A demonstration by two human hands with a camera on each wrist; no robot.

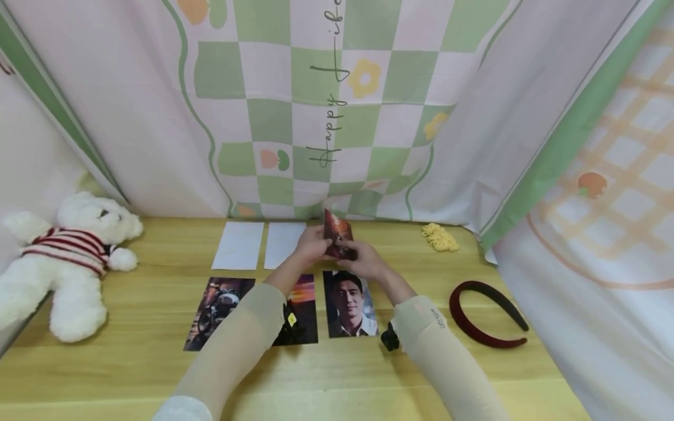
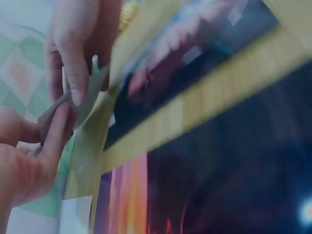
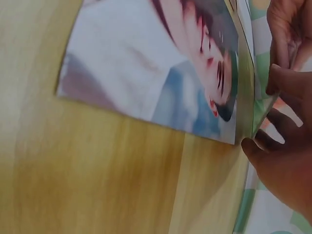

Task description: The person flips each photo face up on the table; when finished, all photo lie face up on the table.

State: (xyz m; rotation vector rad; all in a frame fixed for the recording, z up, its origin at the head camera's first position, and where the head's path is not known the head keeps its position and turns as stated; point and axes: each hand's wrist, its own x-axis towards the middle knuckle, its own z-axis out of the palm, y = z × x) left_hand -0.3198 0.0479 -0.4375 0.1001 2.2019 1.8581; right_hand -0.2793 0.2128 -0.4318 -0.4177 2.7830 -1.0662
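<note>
Above the back of the table, both hands hold a dark red picture print (image 1: 339,233), which looks bent or folded. My left hand (image 1: 314,242) pinches its left side between thumb and fingers. On its lower right, my right hand (image 1: 365,261) grips the print. In the left wrist view the pale back of the print (image 2: 90,100) shows between the left hand (image 2: 29,165) and the right hand (image 2: 80,44). Just below the hands lies a portrait photo (image 1: 348,304). Left of it are a sunset photo (image 1: 302,318), partly hidden by the left arm, and a motorcycle photo (image 1: 216,310).
Two white sheets (image 1: 239,245) lie side by side at the back, the right one partly behind the left hand. A white teddy bear (image 1: 79,257) in a striped top is at left. On the right are a dark red headband (image 1: 466,327) and a yellow knitted-looking item (image 1: 440,237).
</note>
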